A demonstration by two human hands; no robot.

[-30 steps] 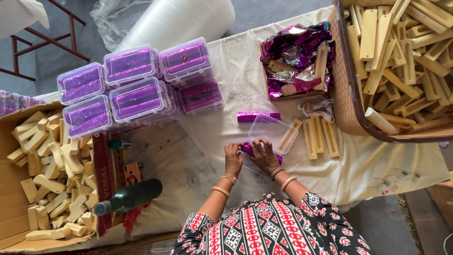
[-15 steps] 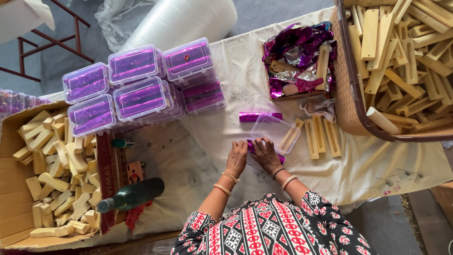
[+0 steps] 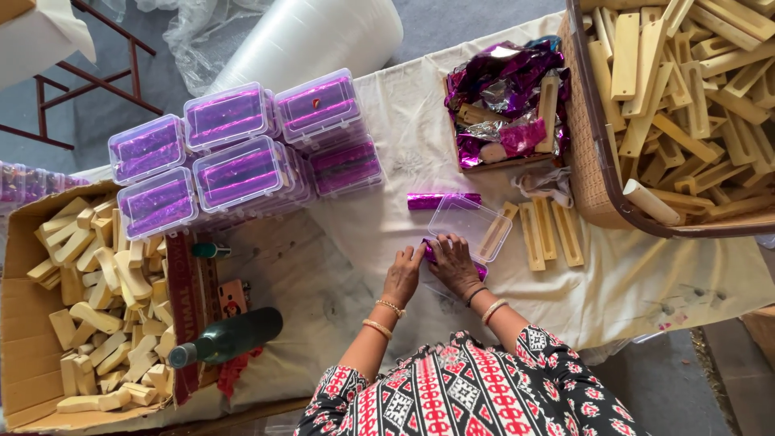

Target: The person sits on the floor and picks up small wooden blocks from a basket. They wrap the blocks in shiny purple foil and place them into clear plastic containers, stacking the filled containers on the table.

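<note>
My left hand (image 3: 403,276) and my right hand (image 3: 452,263) press together on a purple foil-wrapped piece (image 3: 430,252) that lies in a small clear plastic box on the cloth. The box's open clear lid (image 3: 468,222) stands just beyond my fingers. Another purple foil-wrapped stick (image 3: 442,199) lies on the cloth behind the lid. Three bare wooden sticks (image 3: 549,232) lie side by side to the right of the box.
Several closed clear boxes with purple-wrapped pieces (image 3: 234,157) are stacked at the left. A cardboard box of wooden blocks (image 3: 89,307) and a dark green bottle (image 3: 226,337) sit lower left. A tray of crumpled purple foil (image 3: 504,97) and a basket of wooden sticks (image 3: 686,89) stand right.
Both hands stay on the wrapped piece in the clear box; the fingers have shifted slightly. The view has drifted a little, nothing else has moved.
</note>
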